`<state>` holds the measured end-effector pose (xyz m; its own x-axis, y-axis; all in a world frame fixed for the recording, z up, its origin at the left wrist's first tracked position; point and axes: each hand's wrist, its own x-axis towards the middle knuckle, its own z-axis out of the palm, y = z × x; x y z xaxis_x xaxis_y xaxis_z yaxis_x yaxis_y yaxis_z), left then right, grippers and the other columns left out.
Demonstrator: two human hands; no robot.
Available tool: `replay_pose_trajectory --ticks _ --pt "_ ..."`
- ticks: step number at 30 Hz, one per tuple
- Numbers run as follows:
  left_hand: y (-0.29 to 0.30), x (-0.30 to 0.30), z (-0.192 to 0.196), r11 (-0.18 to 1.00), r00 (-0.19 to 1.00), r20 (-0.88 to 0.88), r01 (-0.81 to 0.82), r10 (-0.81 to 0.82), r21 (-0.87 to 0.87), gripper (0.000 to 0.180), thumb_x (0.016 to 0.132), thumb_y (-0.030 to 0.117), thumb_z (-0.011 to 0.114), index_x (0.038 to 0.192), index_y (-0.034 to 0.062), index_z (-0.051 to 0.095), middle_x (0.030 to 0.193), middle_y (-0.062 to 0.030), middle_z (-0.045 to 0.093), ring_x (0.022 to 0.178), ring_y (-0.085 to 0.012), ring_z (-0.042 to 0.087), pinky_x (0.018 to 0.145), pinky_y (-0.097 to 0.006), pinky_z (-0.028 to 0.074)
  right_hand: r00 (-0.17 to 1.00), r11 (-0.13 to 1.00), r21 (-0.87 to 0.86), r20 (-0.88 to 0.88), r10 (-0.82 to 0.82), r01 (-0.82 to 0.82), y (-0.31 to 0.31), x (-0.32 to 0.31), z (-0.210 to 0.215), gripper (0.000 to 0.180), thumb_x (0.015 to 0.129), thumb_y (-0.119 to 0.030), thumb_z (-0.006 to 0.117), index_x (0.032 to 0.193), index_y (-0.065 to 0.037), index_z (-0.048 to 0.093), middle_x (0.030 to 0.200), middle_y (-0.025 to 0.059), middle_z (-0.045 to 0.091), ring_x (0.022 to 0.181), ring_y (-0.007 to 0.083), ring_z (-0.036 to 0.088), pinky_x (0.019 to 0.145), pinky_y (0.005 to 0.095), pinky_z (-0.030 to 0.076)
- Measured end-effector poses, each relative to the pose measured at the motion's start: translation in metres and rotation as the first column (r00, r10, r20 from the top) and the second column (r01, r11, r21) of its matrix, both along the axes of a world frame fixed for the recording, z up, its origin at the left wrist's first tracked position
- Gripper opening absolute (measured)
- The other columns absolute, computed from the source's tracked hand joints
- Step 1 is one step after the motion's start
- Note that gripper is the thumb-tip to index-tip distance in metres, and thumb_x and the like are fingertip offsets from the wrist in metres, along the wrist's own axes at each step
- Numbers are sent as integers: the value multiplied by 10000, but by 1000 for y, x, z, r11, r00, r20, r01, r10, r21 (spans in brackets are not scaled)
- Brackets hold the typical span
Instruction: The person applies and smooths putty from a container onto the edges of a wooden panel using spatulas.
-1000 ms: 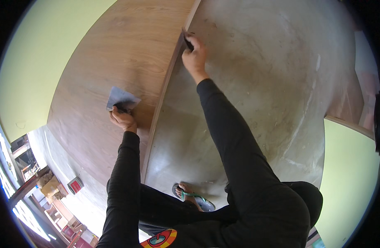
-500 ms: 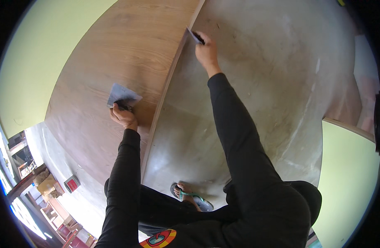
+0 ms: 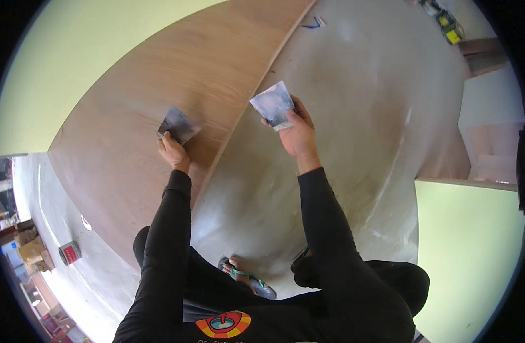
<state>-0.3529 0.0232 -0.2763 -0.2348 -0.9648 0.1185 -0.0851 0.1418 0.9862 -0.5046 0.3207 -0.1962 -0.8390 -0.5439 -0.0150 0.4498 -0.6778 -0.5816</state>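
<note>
Squarish flat scraper (image 3: 272, 103), pale residue (image 3: 283, 126) on its edge: clamped in fingers of right hand (image 3: 298, 134), above mottled grey floor (image 3: 354, 114). Fingers of left hand (image 3: 174, 152) clamp dark-grey blade (image 3: 180, 124) over wood-grained panel (image 3: 119, 143).

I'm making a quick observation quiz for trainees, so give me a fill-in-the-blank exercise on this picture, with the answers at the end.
1. The left hand holds a flat scraper over a panel coloured ____.
2. The right hand holds a second flat scraper, and both sleeves are ____.
3. The sandal strap is coloured ____.
4. The round can is on the person's ____ side.

Missing words: brown; black; green; left.
</note>
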Motion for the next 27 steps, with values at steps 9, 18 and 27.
replay_pose_trajectory --ticks 9,18,27 --pt "121 -40 141 528 763 -545 640 -348 559 256 1002 187 418 1194 33 488 1087 -125 615 961 -253 654 741 -407 606 866 932 210 -470 -167 294 -20 34 83 457 1015 -250 441 1389 7 400 1300 145 539 1172 289 544 959 416 452" --pt "138 -30 183 497 688 -689 691 -229 525 261 1009 148 367 1236 51 452 1134 -119 603 952 -248 664 718 -398 617 369 757 347 -917 151 553 -35 72 120 335 1007 -188 470 1272 -6 563 1256 177 563 1167 301 545 979 362 430" --pt "121 -33 198 703 584 -768 661 -263 262 161 1018 94 395 1145 27 468 1053 -61 594 842 -142 596 758 -285 520 335 437 590 -778 531 678 10 42 142 324 924 -97 558 1241 -44 596 1251 156 562 1115 314 566 918 394 464"
